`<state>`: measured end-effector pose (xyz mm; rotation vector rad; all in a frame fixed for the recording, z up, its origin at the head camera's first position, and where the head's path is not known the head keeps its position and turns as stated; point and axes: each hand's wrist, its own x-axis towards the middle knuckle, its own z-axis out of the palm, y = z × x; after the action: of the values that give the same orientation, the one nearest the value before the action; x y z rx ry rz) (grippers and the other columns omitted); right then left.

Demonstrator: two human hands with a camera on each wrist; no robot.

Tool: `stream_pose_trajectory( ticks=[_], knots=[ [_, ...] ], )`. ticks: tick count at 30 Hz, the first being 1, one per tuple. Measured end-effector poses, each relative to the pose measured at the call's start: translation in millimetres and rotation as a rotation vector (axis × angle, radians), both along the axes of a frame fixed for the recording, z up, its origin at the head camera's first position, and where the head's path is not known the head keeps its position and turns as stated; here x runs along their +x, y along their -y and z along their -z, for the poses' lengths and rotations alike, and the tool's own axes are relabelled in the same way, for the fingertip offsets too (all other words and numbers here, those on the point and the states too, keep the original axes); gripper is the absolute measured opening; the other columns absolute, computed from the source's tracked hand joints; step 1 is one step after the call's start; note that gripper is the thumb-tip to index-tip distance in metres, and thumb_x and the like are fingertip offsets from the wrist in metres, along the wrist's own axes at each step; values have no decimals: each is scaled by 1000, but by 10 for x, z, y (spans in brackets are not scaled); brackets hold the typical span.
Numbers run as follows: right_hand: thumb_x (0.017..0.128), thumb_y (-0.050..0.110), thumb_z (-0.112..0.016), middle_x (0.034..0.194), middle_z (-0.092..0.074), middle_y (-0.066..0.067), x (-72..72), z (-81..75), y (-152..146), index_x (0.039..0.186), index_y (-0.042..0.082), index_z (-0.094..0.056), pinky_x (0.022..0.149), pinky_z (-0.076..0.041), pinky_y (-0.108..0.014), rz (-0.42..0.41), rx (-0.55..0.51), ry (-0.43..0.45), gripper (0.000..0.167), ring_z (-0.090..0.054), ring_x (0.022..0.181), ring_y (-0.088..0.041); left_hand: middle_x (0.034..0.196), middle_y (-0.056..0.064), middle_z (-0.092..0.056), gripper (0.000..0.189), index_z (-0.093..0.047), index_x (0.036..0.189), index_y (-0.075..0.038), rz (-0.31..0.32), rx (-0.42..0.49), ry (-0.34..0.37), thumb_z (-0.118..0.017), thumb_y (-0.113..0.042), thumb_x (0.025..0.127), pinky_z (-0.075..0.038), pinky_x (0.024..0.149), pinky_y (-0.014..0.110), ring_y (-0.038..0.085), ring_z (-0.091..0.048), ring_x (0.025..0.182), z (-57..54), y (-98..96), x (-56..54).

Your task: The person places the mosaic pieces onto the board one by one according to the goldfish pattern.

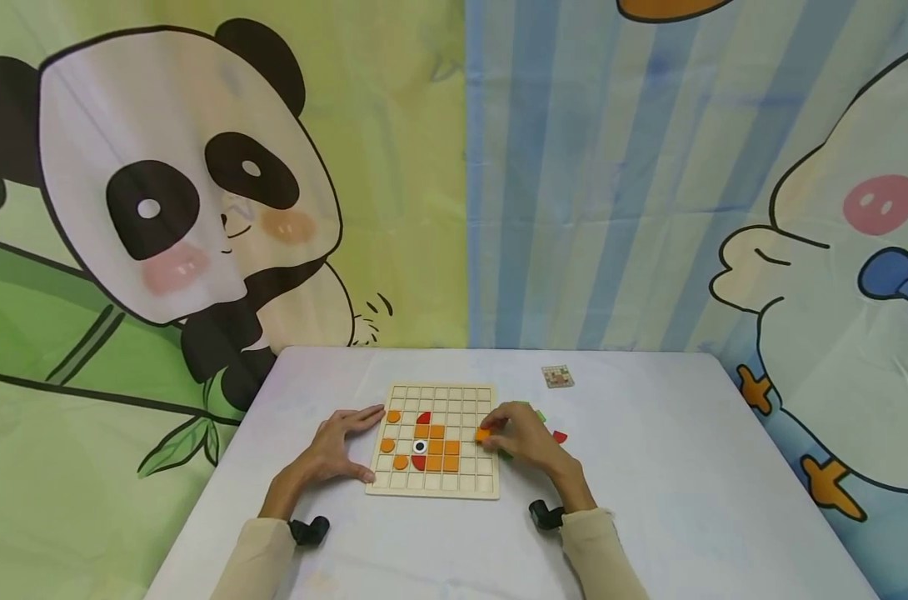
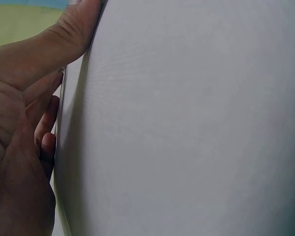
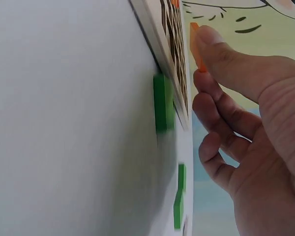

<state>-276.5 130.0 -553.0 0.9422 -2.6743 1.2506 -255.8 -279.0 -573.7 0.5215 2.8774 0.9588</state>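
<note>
A wooden grid board (image 1: pixel 431 487) lies on the white table, with orange square tiles (image 1: pixel 436 447), red quarter-round tiles (image 1: pixel 419 462), orange round tiles (image 1: pixel 393 416) and one black-and-white eye tile (image 1: pixel 420 447) set in its cells. My left hand (image 1: pixel 336 447) rests at the board's left edge, its fingers and thumb spread along the rim. Over the right part of the board my right hand (image 1: pixel 525 435) pinches an orange square tile (image 3: pixel 195 46) between thumb and forefinger. In the right wrist view that tile is held up on edge, apart from the board.
Green tiles (image 3: pixel 163 103) lie on the table just right of the board, partly hidden by the right hand in the head view. A red tile (image 1: pixel 560 437) lies beyond that hand. A small patterned card (image 1: pixel 557 377) sits farther back. Printed cloth hangs behind the table.
</note>
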Motion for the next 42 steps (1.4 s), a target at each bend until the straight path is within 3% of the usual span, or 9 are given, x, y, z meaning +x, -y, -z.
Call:
stream_pose_trajectory(
  ticks=[4, 10, 18, 23, 28, 35, 42],
  knots=[
    [91, 10, -89, 105, -81, -9, -7, -11, 140, 110, 3, -83, 91, -59, -46, 1, -16, 1, 22, -71, 94, -23, 174, 3, -47, 122, -50, 165, -20, -5, -5, -10, -107, -46, 60, -30, 118, 66, 37, -46, 146, 23, -9, 18],
    [93, 12, -88, 107, -81, -6, -7, 75, 316, 112, 6, -83, 92, -61, -36, 31, 20, 54, 21, -72, 95, -16, 173, 5, -48, 122, -51, 164, -19, 9, 14, 7, -107, -48, 60, -32, 116, 67, 39, -46, 147, 64, -31, 77],
    [91, 14, -89, 107, -80, -4, -53, 121, 372, 114, 7, -83, 91, -60, -34, 62, 14, 105, 25, -69, 94, -11, 175, 1, -45, 123, -50, 165, -22, 7, 12, 19, -107, -46, 59, -30, 119, 66, 38, -44, 149, 61, -46, 39],
    [92, 9, -87, 107, -81, -6, -69, 85, 360, 114, 5, -83, 91, -60, -36, 57, 4, 94, 23, -71, 95, -14, 174, 5, -47, 122, -51, 165, -19, 14, -5, -12, -107, -45, 60, -31, 117, 66, 39, -47, 145, 25, -54, 6],
    [94, 6, -85, 104, -81, -7, -77, 57, 360, 109, 6, -83, 89, -60, -36, 54, 37, 59, 16, -71, 93, -14, 174, 5, -46, 122, -51, 165, -20, 11, 10, 2, -107, -45, 60, -28, 119, 68, 39, -46, 147, 4, -76, -16],
    [94, 10, -86, 104, -82, -4, -108, 43, 388, 109, 9, -85, 90, -61, -35, 59, 52, 103, 16, -72, 92, -13, 175, 5, -46, 122, -50, 165, -21, 2, -6, 6, -106, -48, 61, -29, 118, 67, 38, -45, 147, 22, -64, -31],
    [92, 11, -88, 103, -84, -3, -167, 63, 467, 107, 8, -86, 90, -63, -36, 43, 41, 85, 15, -76, 94, -15, 173, 6, -48, 122, -51, 164, -19, -6, 5, -10, -108, -44, 59, -30, 117, 68, 40, -46, 146, 11, -12, -7]
  ],
)
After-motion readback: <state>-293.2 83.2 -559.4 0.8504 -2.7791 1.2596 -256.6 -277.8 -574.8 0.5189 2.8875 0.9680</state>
